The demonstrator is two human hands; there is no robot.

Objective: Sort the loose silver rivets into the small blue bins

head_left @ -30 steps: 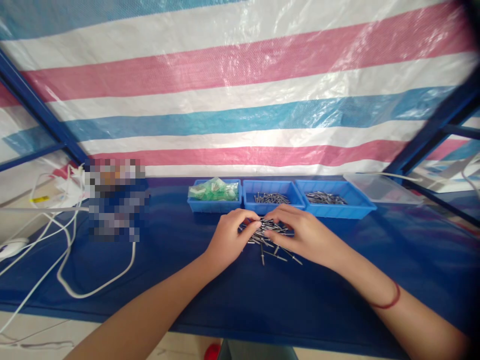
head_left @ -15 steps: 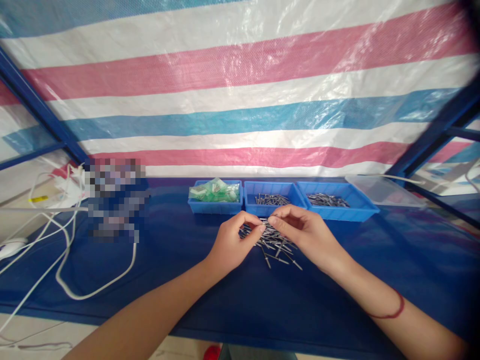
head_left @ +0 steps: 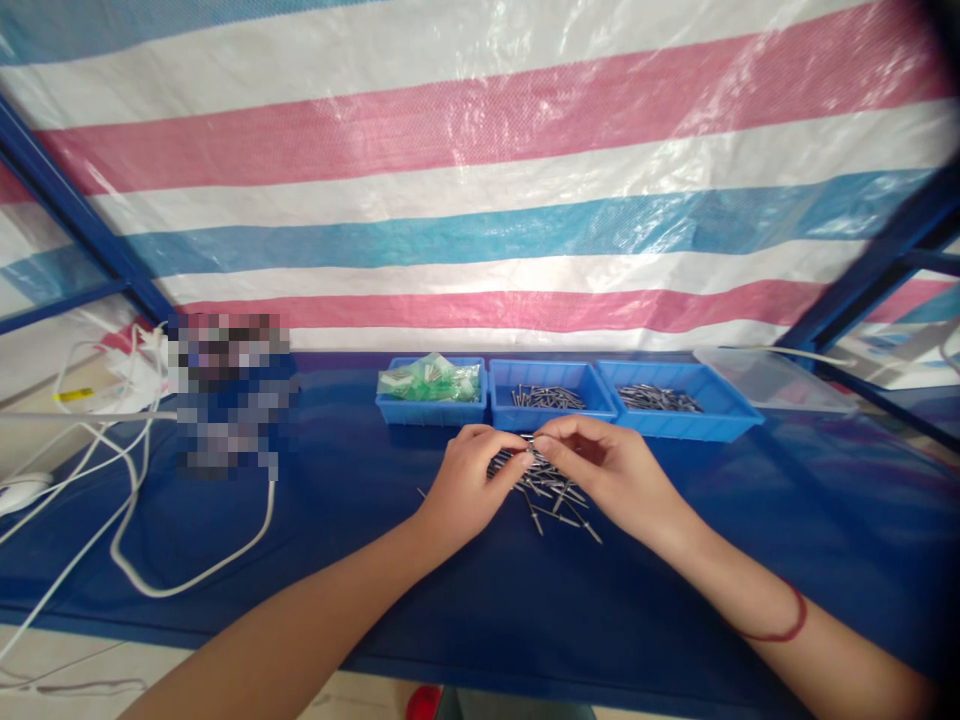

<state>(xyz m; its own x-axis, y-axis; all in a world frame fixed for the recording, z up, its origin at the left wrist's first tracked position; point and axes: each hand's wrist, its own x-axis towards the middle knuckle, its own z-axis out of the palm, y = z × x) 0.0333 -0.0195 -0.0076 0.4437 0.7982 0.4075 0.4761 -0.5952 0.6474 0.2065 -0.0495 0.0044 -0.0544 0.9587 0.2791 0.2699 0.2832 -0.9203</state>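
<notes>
A small metal pin point(head_left: 529, 457) is pinched between the narrow-closed left hand point(head_left: 465, 482) and right hand point(head_left: 611, 470), fingertips touching. The pile of pins point(head_left: 556, 493) is spread just below both hands on the table point(head_left: 360, 570).

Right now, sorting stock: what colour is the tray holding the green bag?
Blue tray, head view.

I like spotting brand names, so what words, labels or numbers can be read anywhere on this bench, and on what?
No text can be read anywhere.
Yellow tag at the left edge: too small and blurred to read.
Blue trays, striped tarp, metal pins: no lettering visible.
</notes>
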